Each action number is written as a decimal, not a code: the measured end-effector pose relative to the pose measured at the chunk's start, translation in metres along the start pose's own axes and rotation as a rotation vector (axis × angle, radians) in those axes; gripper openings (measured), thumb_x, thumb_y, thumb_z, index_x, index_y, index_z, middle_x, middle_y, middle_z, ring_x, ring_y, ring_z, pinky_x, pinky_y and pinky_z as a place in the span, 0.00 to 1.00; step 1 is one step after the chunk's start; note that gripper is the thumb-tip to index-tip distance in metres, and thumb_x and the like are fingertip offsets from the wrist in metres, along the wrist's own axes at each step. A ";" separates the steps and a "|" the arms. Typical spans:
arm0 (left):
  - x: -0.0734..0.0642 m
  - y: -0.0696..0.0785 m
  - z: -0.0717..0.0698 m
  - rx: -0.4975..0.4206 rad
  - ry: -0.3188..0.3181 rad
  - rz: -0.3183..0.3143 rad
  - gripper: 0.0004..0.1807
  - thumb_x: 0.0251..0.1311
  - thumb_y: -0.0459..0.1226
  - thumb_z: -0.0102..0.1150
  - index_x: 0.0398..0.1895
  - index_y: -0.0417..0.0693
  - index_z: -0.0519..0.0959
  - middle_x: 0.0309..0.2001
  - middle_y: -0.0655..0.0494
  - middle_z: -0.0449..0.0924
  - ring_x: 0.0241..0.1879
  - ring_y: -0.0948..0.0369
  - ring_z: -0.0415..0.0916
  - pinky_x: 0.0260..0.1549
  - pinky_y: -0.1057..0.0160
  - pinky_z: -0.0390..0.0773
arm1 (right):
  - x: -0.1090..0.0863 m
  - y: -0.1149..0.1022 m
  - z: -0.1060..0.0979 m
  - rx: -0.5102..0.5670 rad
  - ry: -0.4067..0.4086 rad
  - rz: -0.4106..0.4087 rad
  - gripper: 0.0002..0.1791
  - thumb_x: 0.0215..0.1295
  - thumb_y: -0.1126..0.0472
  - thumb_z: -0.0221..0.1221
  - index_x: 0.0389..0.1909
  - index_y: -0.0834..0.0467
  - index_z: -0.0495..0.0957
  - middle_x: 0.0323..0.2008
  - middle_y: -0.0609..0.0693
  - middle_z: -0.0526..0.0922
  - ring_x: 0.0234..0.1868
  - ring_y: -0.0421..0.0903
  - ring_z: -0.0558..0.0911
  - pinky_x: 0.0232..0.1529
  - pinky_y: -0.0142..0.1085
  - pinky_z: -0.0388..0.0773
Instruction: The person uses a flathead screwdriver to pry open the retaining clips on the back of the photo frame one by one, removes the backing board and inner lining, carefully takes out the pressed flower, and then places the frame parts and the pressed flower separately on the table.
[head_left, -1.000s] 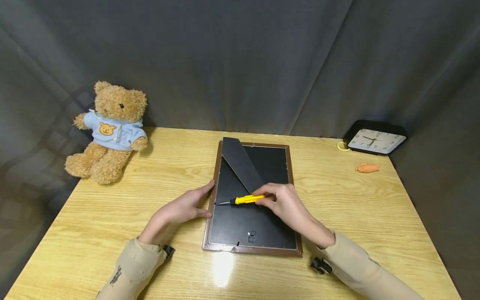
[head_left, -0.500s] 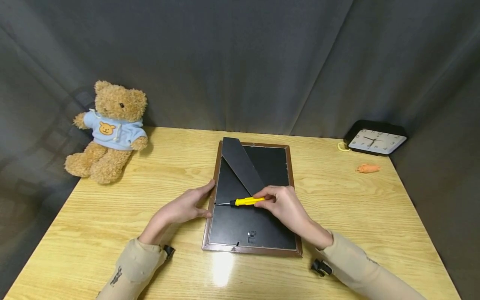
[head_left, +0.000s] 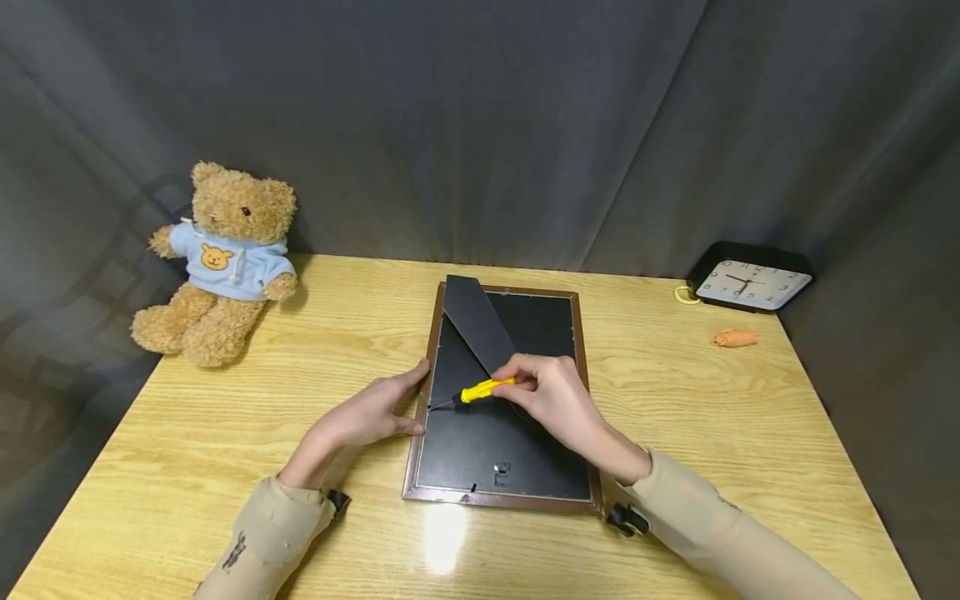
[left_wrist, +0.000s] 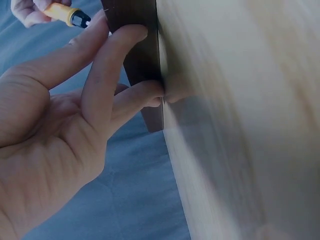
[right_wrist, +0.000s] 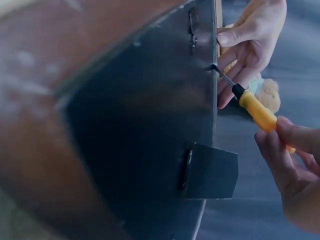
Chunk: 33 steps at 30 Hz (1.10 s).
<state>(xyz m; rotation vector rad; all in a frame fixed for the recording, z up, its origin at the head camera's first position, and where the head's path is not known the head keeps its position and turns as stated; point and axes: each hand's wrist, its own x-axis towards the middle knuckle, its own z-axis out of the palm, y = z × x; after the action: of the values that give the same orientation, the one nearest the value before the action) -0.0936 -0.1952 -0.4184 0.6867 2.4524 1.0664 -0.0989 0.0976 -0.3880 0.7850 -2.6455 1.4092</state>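
While the left hand [head_left: 369,412], fingers spread, touches the picture frame [head_left: 480,446] face-down on the wooden table [head_left: 675,400], the right hand [head_left: 557,397] pinches a yellow-handled screwdriver [head_left: 480,390], tip at the frame's left edge.

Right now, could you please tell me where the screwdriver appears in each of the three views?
Head: the screwdriver is a little below the centre, slanting across the frame.
Left wrist: the screwdriver is in the top left corner, its handle partly covered by fingers.
Right wrist: the screwdriver is right of centre, slanting down to the right.
Shared landmark: the left hand, at the frame's edge in all three.
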 end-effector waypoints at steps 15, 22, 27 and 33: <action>0.005 -0.029 0.008 -0.027 0.026 0.039 0.57 0.60 0.39 0.79 0.83 0.28 0.52 0.81 0.30 0.51 0.79 0.36 0.54 0.77 0.40 0.58 | 0.029 -0.027 0.019 0.102 -0.056 -0.047 0.10 0.62 0.72 0.75 0.40 0.61 0.85 0.39 0.54 0.92 0.35 0.43 0.91 0.38 0.31 0.89; 0.016 -0.064 0.019 -0.061 0.015 0.050 0.60 0.61 0.42 0.80 0.86 0.37 0.48 0.83 0.39 0.50 0.81 0.45 0.52 0.79 0.44 0.56 | 0.038 -0.039 0.030 0.091 -0.092 -0.082 0.10 0.65 0.70 0.73 0.42 0.59 0.83 0.37 0.52 0.91 0.33 0.44 0.90 0.34 0.29 0.87; 0.015 -0.065 0.019 -0.070 0.018 0.064 0.60 0.61 0.40 0.80 0.87 0.40 0.47 0.82 0.39 0.54 0.81 0.46 0.54 0.79 0.44 0.56 | 0.045 -0.043 0.035 0.094 -0.086 -0.072 0.09 0.65 0.70 0.74 0.41 0.60 0.84 0.39 0.53 0.91 0.32 0.40 0.89 0.33 0.28 0.86; 0.008 -0.042 0.012 -0.022 0.026 0.095 0.56 0.62 0.37 0.78 0.86 0.36 0.53 0.77 0.28 0.61 0.75 0.35 0.62 0.74 0.40 0.66 | 0.055 -0.047 0.042 0.053 -0.087 -0.087 0.09 0.64 0.70 0.74 0.41 0.60 0.84 0.37 0.53 0.91 0.31 0.42 0.89 0.32 0.26 0.85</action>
<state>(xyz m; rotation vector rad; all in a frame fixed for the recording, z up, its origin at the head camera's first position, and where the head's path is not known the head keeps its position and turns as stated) -0.1059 -0.2087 -0.4584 0.7938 2.4479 1.1420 -0.1172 0.0203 -0.3616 0.9760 -2.6097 1.4614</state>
